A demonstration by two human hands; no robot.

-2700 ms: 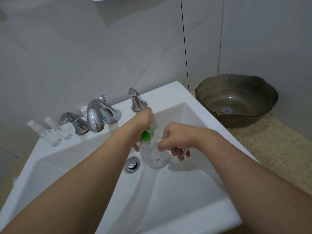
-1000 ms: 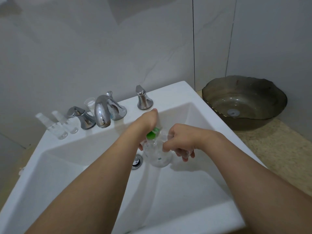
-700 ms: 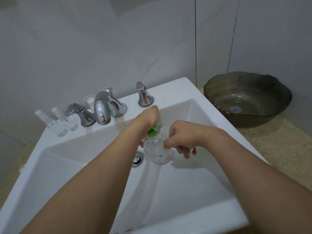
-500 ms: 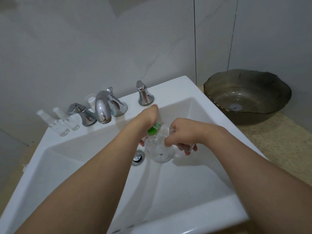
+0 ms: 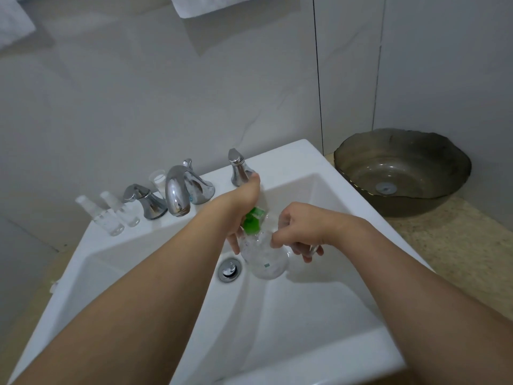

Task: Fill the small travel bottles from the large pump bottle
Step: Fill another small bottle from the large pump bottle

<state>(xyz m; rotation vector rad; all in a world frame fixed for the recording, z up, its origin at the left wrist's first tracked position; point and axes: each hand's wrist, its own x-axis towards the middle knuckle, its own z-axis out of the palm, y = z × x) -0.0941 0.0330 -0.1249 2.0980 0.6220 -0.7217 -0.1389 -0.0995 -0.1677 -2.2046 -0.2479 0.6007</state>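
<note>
Both hands work low over the white sink (image 5: 288,159), near its drain (image 5: 229,269). The large pump bottle (image 5: 263,255), clear with a green pump head (image 5: 253,221), stands roughly upright in the basin, long axis tilted slightly toward the back rim.

Left hand (image 5: 241,204) sits on the pump head from the faucet side, fingers curled down around the neck; thumb points at the back rim. Probably pressing or steadying the pump.

Right hand (image 5: 298,227) is just beside the bottle's right shoulder, fingers curled in a pinch on a small travel bottle (image 5: 312,249), mostly hidden; only a clear sliver shows under the knuckles. Cannot tell whether its mouth sits under the nozzle.

Key relation: the nozzle should face right, toward the right hand, which is nearer the outlet. The fill turns on aligning that small mouth with the nozzle before the left hand presses.

Two spare travel bottles (image 5: 108,218) stand at the sink's back left corner, left of the chrome faucet (image 5: 177,194).
</note>
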